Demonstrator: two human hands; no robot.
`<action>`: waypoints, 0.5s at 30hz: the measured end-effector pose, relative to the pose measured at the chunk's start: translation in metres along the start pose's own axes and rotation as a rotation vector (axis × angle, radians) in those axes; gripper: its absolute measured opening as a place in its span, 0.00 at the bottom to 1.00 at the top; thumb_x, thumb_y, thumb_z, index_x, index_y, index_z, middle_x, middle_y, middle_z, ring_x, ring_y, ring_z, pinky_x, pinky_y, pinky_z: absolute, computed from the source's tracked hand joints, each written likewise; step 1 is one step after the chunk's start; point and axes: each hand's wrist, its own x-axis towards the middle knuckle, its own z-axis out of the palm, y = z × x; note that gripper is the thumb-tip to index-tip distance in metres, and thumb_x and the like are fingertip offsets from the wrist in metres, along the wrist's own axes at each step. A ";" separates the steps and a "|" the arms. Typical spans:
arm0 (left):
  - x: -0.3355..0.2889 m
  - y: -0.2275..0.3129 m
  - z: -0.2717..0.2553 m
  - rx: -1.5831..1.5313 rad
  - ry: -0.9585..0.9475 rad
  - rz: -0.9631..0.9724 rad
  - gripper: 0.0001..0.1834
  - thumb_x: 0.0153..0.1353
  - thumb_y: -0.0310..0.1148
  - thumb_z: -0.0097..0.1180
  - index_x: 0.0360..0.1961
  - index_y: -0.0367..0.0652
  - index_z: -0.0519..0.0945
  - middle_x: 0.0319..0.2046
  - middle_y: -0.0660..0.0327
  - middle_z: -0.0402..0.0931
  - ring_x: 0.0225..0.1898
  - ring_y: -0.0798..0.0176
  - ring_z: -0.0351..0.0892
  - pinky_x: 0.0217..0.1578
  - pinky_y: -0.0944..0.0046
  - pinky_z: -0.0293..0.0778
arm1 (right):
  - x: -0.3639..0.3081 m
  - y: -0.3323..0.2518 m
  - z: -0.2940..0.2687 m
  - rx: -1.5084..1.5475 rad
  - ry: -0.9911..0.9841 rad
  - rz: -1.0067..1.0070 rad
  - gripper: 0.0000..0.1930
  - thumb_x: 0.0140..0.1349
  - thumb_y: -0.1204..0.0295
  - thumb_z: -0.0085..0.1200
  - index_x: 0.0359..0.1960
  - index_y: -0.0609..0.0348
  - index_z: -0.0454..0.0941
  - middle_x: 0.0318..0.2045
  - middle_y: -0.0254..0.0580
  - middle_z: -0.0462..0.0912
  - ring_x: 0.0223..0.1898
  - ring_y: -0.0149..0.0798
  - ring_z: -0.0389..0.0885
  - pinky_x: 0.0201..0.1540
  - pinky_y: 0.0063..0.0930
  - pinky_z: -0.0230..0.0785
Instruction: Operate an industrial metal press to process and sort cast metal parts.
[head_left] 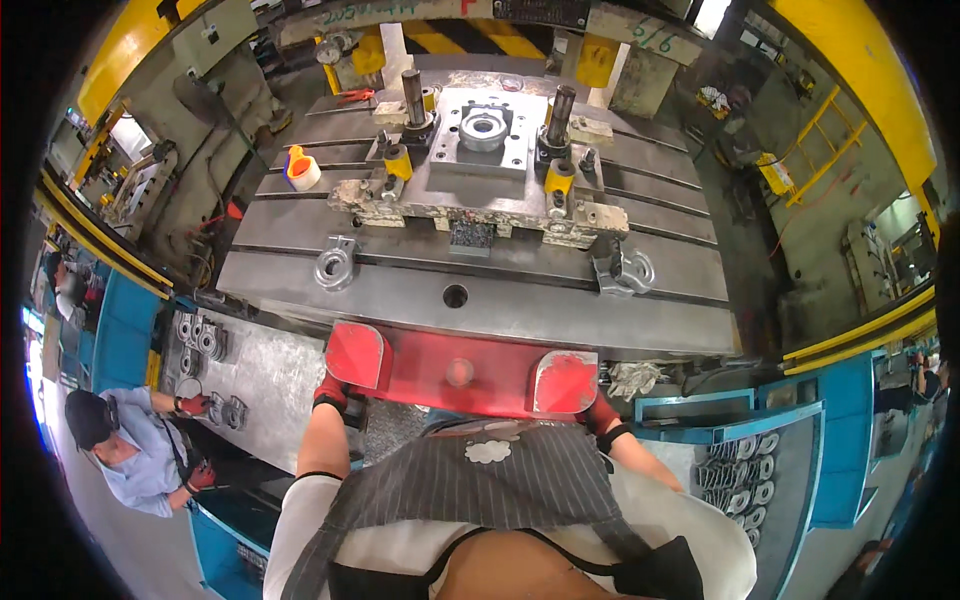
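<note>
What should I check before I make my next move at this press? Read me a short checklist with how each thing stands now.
1. Left hand away from the die: ok, it is at the left side of the red console.
2. Right hand away from the die: ok, at the console's right side.
3. Ring part fully seated: cannot tell; it sits on the die.
4. Bed free of loose things: not ok, the left part and right part lie on it.
5. Co-worker away from the bed: ok, at the side table.
</note>
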 end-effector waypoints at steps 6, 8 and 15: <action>-0.027 0.006 0.001 0.091 0.201 0.047 0.28 0.55 0.35 0.53 0.59 0.49 0.65 0.55 0.57 0.69 0.58 0.58 0.67 0.52 0.63 0.66 | 0.003 -0.001 -0.006 -0.707 -0.167 -0.323 0.21 0.60 0.70 0.49 0.56 0.54 0.65 0.53 0.37 0.70 0.53 0.32 0.68 0.54 0.26 0.60; -0.023 0.050 -0.019 -0.048 0.018 -0.070 0.37 0.53 0.36 0.55 0.64 0.50 0.56 0.60 0.61 0.63 0.59 0.61 0.64 0.55 0.66 0.62 | 0.000 0.010 -0.024 -0.667 -0.122 -0.091 0.25 0.59 0.70 0.48 0.60 0.56 0.60 0.57 0.40 0.66 0.59 0.36 0.63 0.60 0.29 0.54; -0.010 0.015 0.008 -0.715 0.182 -0.246 0.25 0.59 0.42 0.47 0.58 0.48 0.67 0.52 0.58 0.72 0.54 0.60 0.70 0.50 0.61 0.66 | 0.004 0.022 -0.030 -0.713 -0.261 -0.277 0.23 0.59 0.72 0.47 0.58 0.54 0.62 0.55 0.41 0.67 0.57 0.38 0.63 0.58 0.32 0.56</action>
